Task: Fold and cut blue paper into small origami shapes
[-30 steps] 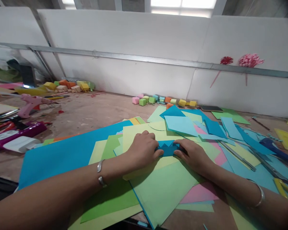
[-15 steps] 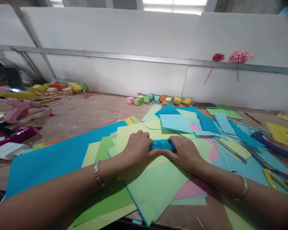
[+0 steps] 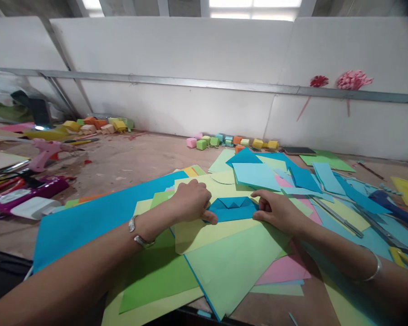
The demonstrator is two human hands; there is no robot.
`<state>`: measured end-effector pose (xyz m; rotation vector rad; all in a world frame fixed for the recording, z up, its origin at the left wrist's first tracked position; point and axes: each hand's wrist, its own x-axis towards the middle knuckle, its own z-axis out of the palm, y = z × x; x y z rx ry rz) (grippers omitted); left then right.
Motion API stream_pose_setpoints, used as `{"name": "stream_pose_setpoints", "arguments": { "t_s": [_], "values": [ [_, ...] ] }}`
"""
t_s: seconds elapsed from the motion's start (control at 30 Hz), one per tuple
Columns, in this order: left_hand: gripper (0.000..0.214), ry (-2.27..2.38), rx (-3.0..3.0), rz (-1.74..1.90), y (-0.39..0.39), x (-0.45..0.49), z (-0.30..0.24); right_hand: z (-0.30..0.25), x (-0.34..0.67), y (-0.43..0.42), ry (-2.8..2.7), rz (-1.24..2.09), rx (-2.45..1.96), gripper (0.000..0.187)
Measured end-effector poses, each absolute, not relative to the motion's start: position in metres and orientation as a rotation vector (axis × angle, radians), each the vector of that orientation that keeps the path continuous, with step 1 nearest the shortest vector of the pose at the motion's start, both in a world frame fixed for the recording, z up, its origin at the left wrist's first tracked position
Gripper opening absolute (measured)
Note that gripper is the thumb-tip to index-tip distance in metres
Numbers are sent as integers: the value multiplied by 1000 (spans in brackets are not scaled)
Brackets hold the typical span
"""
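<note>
A small folded blue paper piece [image 3: 231, 209] lies on a pale yellow sheet [image 3: 204, 228] in the middle of a heap of coloured sheets. My left hand [image 3: 190, 201] is closed, pinching the piece's left end with thumb and fingers. My right hand [image 3: 279, 210] pinches its right end, fingers curled. The piece shows a small triangular fold at its top middle. Both wrists wear thin silver bangles.
A large blue sheet [image 3: 98, 217] lies at the left, green sheets [image 3: 234, 267] in front. A pink glue gun [image 3: 46, 151] and a purple tool [image 3: 23, 192] sit far left. Small coloured paper cubes [image 3: 233, 142] line the white wall. Scissors [image 3: 403, 260] and a blue-handled tool [image 3: 391, 208] lie at the right.
Both hands had pressed flat on the folded blue piece; now they have drawn apart and pinch its ends, and the piece is more open and wider.
</note>
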<state>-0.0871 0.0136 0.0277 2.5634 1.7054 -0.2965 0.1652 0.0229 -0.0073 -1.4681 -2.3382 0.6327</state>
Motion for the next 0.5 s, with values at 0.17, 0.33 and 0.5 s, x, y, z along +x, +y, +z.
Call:
{"name": "stream_pose_setpoints", "arguments": {
  "t_s": [0.17,0.33,0.5],
  "values": [
    [40,1654,2537,-354,15,-91,33,-6,179,33,-2391,775,-1389,43],
    [37,1634,2474,-359,21,-101,37,-4,181,37,-2452,805,-1425,45],
    [44,1632,2489,84,14,-92,38,-6,180,35,-2429,829,-1370,45]
  ]
}}
